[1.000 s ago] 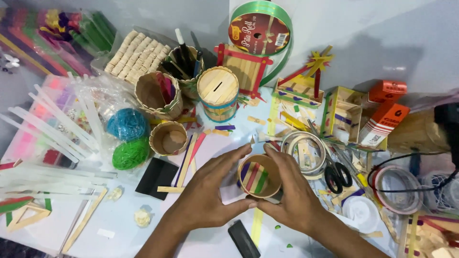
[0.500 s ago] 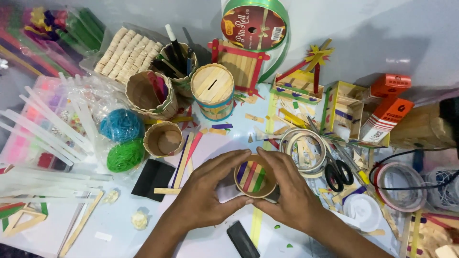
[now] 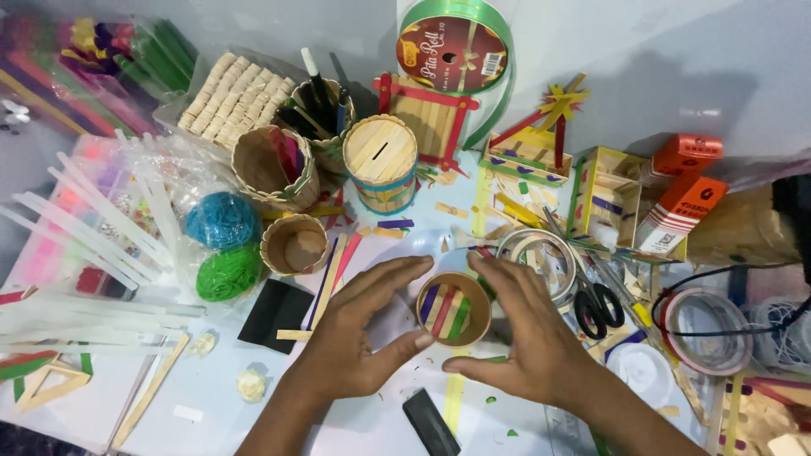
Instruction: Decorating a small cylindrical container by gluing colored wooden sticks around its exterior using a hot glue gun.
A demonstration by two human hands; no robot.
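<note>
A small round cup of craft sticks, with coloured sticks lying across its bottom, sits on the light blue table between both hands. My left hand curves around its left side, thumb touching the rim near the front. My right hand wraps the right side, fingers over the far rim, thumb in front. Both hands hold the cup upright.
Behind stand a lidded stick barrel, two open stick cups, a pen holder, blue and green string balls, tape rolls, scissors, a green ribbon spool, stick houses, orange boxes and glue sticks.
The view has shifted slightly, with the clutter sliding left and down. My hands have stayed on the cup, and the fingers have closed a little more around its rim.
</note>
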